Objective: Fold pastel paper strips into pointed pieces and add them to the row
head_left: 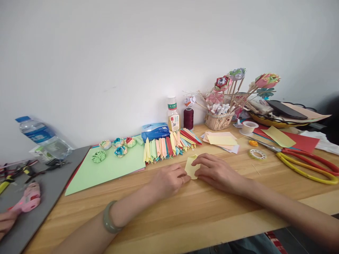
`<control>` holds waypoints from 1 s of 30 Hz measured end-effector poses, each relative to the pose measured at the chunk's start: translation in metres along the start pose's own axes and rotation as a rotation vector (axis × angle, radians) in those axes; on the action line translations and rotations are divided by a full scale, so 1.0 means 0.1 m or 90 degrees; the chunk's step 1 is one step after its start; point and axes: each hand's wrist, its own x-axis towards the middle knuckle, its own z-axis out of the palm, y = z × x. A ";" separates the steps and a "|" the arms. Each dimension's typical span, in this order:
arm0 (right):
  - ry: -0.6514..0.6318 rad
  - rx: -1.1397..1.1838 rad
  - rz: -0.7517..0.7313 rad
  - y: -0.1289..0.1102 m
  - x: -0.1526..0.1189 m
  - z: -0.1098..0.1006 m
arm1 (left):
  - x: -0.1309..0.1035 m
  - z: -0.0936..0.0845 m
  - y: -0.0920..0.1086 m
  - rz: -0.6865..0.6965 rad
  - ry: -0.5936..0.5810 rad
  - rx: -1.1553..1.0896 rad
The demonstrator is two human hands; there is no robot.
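A small piece of pale yellow paper (191, 168) lies on the wooden table between my two hands, its upper edge creased. My left hand (169, 179) grips its lower left edge with curled fingers. From the right, my right hand (219, 173) bends its fingers over the paper's other edge, covering part of it. Just beyond stands a row of folded coloured paper strips (161, 148). To the right of that row is a stack of cut paper pieces (221, 139), yellow on top.
Paper flowers (121, 151) rest on green sheets (106, 176). Scissors (304, 158), a tape roll (257, 154) and a flower basket (218, 120) stand right. A thread spool (188, 119) and bottle (173, 114) are behind. Another person's hand (5, 222) holds a pink glue gun (30, 197).
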 end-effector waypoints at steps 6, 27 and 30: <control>-0.024 0.056 0.074 0.01 -0.02 0.03 | -0.04 0.08 0.02 0.003 0.003 0.014; -0.028 0.065 0.278 -0.03 0.07 0.16 | 0.00 0.03 0.08 -0.038 -0.019 -0.042; -0.029 0.057 0.275 -0.03 0.08 0.16 | 0.03 0.01 0.10 -0.053 -0.029 -0.047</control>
